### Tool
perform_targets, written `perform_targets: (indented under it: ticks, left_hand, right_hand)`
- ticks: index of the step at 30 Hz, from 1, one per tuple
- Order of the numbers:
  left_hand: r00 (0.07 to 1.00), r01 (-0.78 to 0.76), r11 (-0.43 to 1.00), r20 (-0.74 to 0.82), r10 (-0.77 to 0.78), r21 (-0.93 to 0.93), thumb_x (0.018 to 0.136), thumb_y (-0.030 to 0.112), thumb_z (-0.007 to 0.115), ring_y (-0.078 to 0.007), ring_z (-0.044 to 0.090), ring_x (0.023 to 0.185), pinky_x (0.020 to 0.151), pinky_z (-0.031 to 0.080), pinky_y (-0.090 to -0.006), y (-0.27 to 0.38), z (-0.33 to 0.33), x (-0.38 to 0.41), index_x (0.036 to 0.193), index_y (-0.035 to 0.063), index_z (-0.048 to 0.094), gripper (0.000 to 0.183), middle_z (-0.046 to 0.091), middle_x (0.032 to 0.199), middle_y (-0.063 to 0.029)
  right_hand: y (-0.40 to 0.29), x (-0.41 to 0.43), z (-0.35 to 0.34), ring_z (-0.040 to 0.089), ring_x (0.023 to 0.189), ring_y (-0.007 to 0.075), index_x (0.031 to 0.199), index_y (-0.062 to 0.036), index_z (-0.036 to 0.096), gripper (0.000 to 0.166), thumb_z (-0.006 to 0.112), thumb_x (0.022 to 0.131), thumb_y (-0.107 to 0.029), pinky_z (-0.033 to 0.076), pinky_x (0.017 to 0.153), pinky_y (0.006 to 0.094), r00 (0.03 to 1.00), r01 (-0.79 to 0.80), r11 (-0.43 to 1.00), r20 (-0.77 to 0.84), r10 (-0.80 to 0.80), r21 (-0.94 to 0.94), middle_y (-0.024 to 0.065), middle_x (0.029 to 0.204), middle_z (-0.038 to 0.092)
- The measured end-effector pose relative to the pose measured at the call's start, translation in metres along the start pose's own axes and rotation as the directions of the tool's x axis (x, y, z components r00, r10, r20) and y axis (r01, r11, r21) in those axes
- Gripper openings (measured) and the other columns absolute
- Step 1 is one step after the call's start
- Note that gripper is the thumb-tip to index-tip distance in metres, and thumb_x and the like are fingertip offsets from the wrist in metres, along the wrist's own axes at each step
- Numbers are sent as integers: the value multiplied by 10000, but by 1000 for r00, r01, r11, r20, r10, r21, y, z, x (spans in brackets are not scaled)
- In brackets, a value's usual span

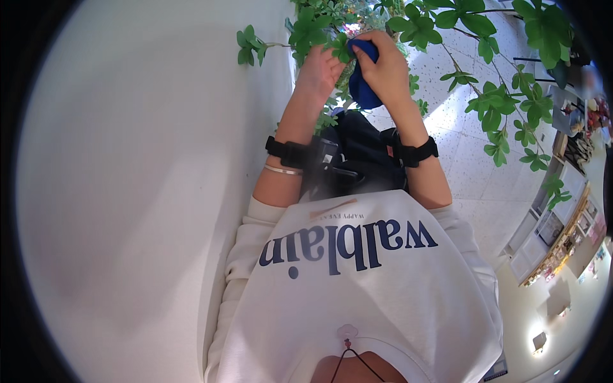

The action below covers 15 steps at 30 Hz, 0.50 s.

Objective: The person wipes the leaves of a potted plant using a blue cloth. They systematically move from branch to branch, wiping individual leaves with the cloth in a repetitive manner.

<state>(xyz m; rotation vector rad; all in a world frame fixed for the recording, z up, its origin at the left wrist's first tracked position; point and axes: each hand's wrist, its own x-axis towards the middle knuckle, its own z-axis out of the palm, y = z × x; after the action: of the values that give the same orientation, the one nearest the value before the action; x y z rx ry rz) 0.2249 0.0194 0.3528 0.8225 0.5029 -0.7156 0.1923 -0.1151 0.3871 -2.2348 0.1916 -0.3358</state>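
My right hand [383,67] grips a dark blue cloth [364,81], which hangs below the thumb beside a small green leaf cluster [341,48]. To its left, my left hand [323,72] is raised at the same leaves, palm side partly showing and fingers bent. The leaves hide some of its fingertips, so whether they pinch a leaf cannot be told. Both hands are among the foliage of a leafy green plant [309,28] at the top of the view.
A pale wall [143,167] runs close along my left side. Long leafy branches [493,100] reach out to the right above the speckled tile floor [469,158]. Shelving or a counter with small colourful items [558,249] stands at the far right.
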Motion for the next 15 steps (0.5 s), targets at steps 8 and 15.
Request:
perform_targets:
  ticks: [8,15]
  left_hand:
    - [987,125,988,-91,-133,-90,981,483,408,-224,569,1103,1025,391,-309,-6,-6,-4,1200,-24,539,568,624,1131,-125]
    - [1000,26,1000,8,-26,1,979,513,397,-199,541,1116,1031,378,-315,-1,5,-9,1237,-6,521,593,599,1158,-99]
  right_hand:
    - [-2,-15,21,631,838,346,1001,-128,596,162,624,861,-204,504,657,410,995,-84,973,34,93,-215,66,980,622]
    - [0,-3,0,635,790,335,1002,-153,612,176,634,828,-168,513,647,403,1000,22,980,23,-18,-199,69,968,598]
